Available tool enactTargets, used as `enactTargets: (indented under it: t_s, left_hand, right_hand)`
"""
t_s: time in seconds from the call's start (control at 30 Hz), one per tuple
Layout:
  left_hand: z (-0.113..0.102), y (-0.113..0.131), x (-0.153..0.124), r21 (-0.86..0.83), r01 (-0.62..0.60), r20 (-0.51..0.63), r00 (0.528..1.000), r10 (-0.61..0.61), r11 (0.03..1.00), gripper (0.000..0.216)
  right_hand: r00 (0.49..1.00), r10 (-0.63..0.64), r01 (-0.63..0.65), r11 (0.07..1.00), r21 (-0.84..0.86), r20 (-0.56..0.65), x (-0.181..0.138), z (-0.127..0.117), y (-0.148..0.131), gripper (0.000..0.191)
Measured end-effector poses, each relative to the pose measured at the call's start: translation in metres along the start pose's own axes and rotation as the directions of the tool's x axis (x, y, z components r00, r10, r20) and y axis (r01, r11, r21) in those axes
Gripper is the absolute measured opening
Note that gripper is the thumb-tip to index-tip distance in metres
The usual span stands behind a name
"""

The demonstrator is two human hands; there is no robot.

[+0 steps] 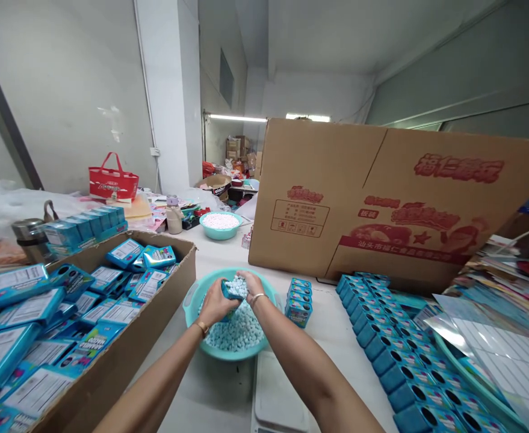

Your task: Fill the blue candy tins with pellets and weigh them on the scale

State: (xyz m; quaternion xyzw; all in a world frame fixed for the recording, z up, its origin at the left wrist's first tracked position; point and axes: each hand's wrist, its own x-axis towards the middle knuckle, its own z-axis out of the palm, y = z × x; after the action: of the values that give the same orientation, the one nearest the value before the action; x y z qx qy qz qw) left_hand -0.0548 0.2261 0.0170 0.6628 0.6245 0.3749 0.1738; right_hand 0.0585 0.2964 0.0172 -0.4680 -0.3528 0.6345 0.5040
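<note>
One small blue printed box [233,295] clamped in left hand [216,304], right hand [253,287] curled beside heaped pale-blue round pellets [237,286], its grip unclear; best kept low over turquoise plastic basin [236,355].

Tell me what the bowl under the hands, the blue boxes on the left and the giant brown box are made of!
Bowl: probably plastic, smooth and slightly shiny, with a rounded rim.
Blue boxes: glossy, with bright reflections; maybe thin metal or coated card, I can't tell.
Giant brown box: most likely cardboard, dull and papery, with red print on plain brown.
</note>
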Motion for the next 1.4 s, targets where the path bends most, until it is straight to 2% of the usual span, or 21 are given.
enactTargets:
  t_s: [0.3, 0.47, 0.53, 0.83, 1.0, 1.13, 1.23, 1.4]
  left_hand:
    - [-0.008, 0.002, 0.0, 0.031, 0.045, 0.052, 0.998, -0.046, 0.999, 0.067]
    - [-0.002, 0.0, 0.002, -0.019, 0.041, 0.088, 0.995, -0.039, 0.999, 0.063]
    - [0.001, -0.001, 0.003, -0.044, 0.04, 0.094, 0.995, -0.036, 0.998, 0.062]
    - [-0.001, 0.002, 0.006, -0.115, 0.02, 0.137, 0.991, -0.004, 0.993, 0.061]
    - [-0.002, -0.003, 0.005, -0.148, 0.032, 0.146, 0.989, -0.01, 0.988, 0.06]
    - [-0.014, -0.008, -0.003, -0.205, 0.035, 0.142, 0.99, -0.005, 0.978, 0.065]
    - [-0.022, -0.008, -0.008, -0.281, 0.038, 0.137, 0.991, 0.001, 0.959, 0.068]
    - [-0.014, -0.002, -0.009, -0.447, 0.056, 0.181, 0.983, 0.028, 0.893, 0.063]
  right_hand:
    - [0.995, -0.103, 0.103, 0.995, 0.007, 0.002, -0.008, -0.002, 0.01, 0.037]
    - [0.988, -0.154, 0.154, 0.988, 0.028, -0.021, -0.006, -0.004, 0.013, 0.014]
    - [0.984, -0.177, 0.178, 0.983, 0.045, -0.032, -0.007, -0.005, 0.013, 0.011]
    - [0.979, -0.206, 0.206, 0.976, 0.076, -0.001, -0.012, -0.003, 0.003, 0.024]
    - [0.986, -0.161, 0.158, 0.986, 0.054, 0.043, -0.017, -0.006, 0.002, 0.028]
    - [0.991, -0.063, 0.061, 0.998, 0.017, 0.115, -0.017, -0.024, -0.008, 0.033]
    - [0.994, -0.014, 0.014, 1.0, -0.004, 0.106, -0.015, -0.033, -0.012, 0.035]
    - [0.997, -0.024, 0.025, 1.0, -0.013, 0.072, -0.017, -0.016, -0.003, 0.039]
